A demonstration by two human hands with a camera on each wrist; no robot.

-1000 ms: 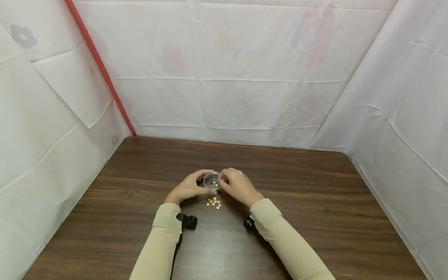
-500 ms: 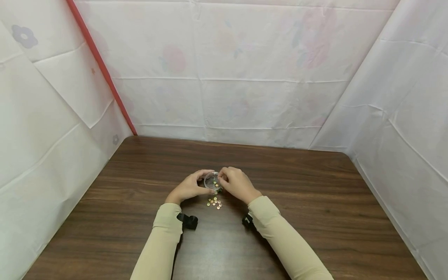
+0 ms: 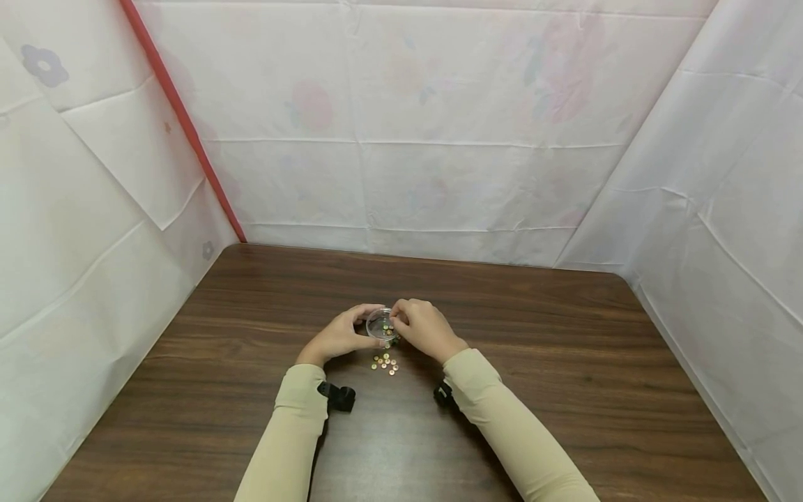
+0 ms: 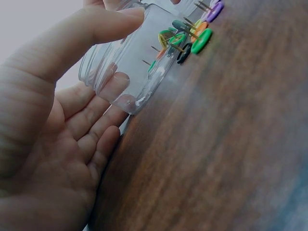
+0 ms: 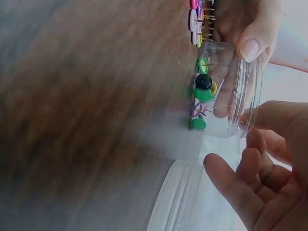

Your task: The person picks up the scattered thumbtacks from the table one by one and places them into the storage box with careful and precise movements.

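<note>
My left hand (image 3: pixel 341 336) holds a clear plastic jar (image 3: pixel 380 325), thumb on one side and fingers on the other. In the right wrist view, green, black, yellow and purple thumbtacks (image 5: pixel 203 82) lie inside the jar near its bottom. My right hand (image 3: pixel 428 329) is at the jar's mouth, and in the right wrist view one finger (image 5: pixel 269 118) reaches the threaded rim. Whether a tack is between its fingertips is hidden. Loose thumbtacks (image 3: pixel 385 361) lie on the table on the near side of the jar. The left wrist view shows tacks (image 4: pixel 201 41) with points sticking out sideways.
Another clear, ridged plastic piece (image 5: pixel 175 199), perhaps a lid or second jar, sits below my right hand in the right wrist view. The brown wooden table (image 3: pixel 533 390) is bordered by white cloth walls (image 3: pixel 401 174). A black wrist camera (image 3: pixel 340 397) hangs at my left cuff.
A few more tacks show in the jar than a second ago. My right hand and forearm have shifted slightly left; my left hand stays about where it was.
</note>
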